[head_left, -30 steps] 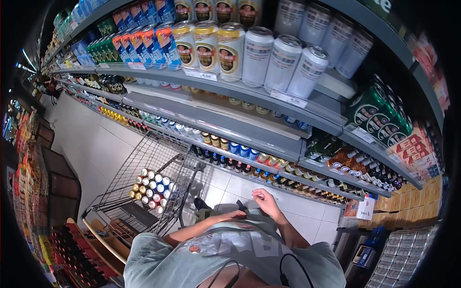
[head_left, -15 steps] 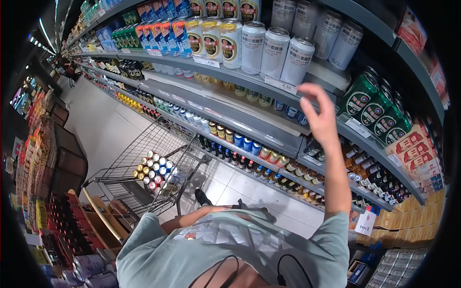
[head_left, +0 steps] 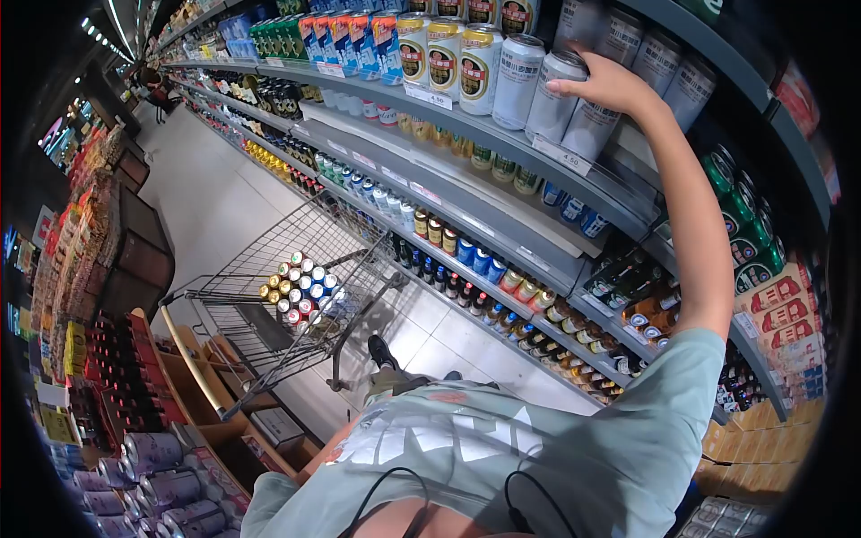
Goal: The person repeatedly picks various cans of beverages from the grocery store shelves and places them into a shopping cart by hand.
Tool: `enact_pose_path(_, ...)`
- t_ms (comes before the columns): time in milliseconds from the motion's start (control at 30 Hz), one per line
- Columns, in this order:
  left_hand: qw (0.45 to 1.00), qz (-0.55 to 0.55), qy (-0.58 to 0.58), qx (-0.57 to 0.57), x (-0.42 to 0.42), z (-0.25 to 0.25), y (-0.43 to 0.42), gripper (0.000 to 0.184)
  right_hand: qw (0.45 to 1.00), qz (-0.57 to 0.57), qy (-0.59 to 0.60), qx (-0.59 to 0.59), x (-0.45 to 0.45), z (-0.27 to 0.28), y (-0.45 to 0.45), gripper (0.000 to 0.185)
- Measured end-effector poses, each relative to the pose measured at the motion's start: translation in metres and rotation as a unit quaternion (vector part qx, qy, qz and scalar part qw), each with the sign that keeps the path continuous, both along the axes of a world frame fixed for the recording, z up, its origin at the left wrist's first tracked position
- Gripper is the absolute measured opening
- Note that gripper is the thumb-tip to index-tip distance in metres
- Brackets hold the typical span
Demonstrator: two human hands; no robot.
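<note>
My right hand [head_left: 614, 85] reaches up to the upper shelf and curls round the top of a white wheat beer can [head_left: 550, 100], its thumb on the near side. The can still stands in the front row. Another white can [head_left: 517, 82] stands to its left, and one [head_left: 590, 130] to its right is partly covered by my hand and forearm. Gold-and-white cans with dark oval labels [head_left: 480, 70] are further left. Only a bit of my left arm shows beside the shirt; my left hand is out of sight.
A wire shopping cart [head_left: 269, 345] stands on the tiled floor to my left, with a group of cans [head_left: 305, 291] inside. Lower shelves [head_left: 430, 193] hold bottles and cans. Green cans [head_left: 749, 229] sit at the right. Behind the cart is a wooden display [head_left: 215, 430].
My right hand has moved up from in front of the shelf edge and closed round a white beer can. The view has shifted, and my left hand's side is now hidden.
</note>
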State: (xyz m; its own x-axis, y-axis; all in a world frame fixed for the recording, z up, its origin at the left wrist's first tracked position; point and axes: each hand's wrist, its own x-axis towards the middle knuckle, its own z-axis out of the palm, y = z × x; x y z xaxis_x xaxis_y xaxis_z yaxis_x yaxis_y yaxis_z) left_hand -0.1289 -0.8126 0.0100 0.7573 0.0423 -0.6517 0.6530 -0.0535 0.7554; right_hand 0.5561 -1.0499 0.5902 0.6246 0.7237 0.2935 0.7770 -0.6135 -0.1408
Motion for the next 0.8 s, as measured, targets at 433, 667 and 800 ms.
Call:
enact_pose_path(433, 0.999, 0.013, -0.039, 0.007, 0.008, -0.021, -0.007, 0.047, 1.000, 0.000, -0.004, -0.010, 0.004, -0.002, 0.002, 0.097)
enact_pose_path(667, 0.996, 0.039, -0.078, 0.000, 0.016, -0.044, 0.012, 0.045, 0.998, -0.033, 0.020, -0.058, 0.010, 0.001, 0.008, 0.109)
enact_pose_path(800, 0.995, 0.082, -0.040, 0.031, 0.029, 0.016, 0.026, 0.040, 0.995, -0.034, 0.057, -0.077, -0.004, 0.013, 0.012, 0.106)
